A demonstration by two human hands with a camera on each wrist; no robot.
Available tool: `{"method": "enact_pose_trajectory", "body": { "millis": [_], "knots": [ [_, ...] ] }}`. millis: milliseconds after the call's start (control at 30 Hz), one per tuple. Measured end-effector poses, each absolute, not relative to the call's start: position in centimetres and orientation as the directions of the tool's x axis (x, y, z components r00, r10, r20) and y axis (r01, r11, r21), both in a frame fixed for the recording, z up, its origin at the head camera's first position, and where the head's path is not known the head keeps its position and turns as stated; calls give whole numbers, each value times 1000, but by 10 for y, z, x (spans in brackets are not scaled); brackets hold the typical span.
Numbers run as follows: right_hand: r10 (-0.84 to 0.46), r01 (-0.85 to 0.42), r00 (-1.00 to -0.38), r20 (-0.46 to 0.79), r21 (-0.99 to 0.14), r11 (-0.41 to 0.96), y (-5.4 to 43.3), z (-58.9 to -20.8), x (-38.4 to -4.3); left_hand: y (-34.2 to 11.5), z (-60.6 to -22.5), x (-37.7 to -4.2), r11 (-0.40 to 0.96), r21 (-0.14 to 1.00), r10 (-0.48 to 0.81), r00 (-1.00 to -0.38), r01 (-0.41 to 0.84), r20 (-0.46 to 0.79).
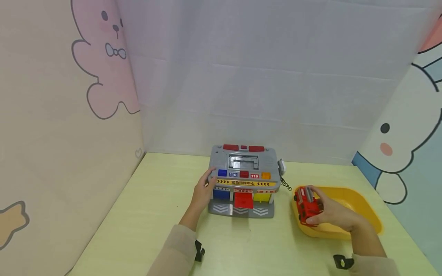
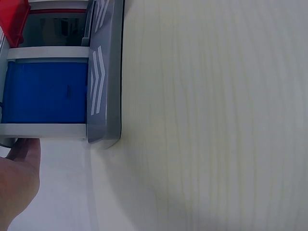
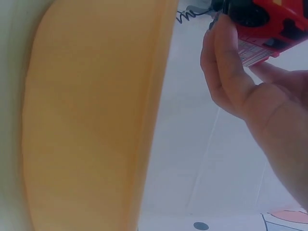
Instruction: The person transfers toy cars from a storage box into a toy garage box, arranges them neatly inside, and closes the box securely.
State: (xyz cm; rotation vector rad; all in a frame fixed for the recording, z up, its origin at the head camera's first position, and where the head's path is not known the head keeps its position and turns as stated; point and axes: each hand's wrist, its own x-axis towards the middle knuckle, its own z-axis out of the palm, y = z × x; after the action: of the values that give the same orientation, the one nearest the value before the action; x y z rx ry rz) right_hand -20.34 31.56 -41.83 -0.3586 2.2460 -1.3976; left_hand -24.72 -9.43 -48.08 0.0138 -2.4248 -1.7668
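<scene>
My right hand [image 1: 330, 212] grips a red toy fire truck [image 1: 305, 205] over the left part of a yellow tub [image 1: 367, 211]. In the right wrist view the fingers and thumb hold the truck [image 3: 284, 24] from either side, with a black wheel showing. My left hand [image 1: 203, 191] rests against the left side of a grey toy emergency station [image 1: 217, 157], its fingertips at the roof edge. The left wrist view shows part of that hand [image 2: 21, 178] beside the wall next to a blue door [image 2: 45, 91]. The station's red middle door [image 1: 243, 200] is swung up and outward.
A small grey handset [image 1: 281, 166] hangs on the station's right side, with a dark coiled cord [image 1: 286, 184] trailing toward the tub. Behind the pale table [image 1: 165, 191] is a white cloth wall [image 1: 262, 76]. Printed panels stand at the left and right.
</scene>
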Motion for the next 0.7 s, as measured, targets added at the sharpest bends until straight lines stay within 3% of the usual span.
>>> {"method": "enact_pose_trajectory", "body": {
  "millis": [700],
  "knots": [
    [-489, -41, -846, -213, -888, 458, 276, -417, -196, -95, -483, -248, 293, 952, -89, -989, 84, 115]
  ]
}}
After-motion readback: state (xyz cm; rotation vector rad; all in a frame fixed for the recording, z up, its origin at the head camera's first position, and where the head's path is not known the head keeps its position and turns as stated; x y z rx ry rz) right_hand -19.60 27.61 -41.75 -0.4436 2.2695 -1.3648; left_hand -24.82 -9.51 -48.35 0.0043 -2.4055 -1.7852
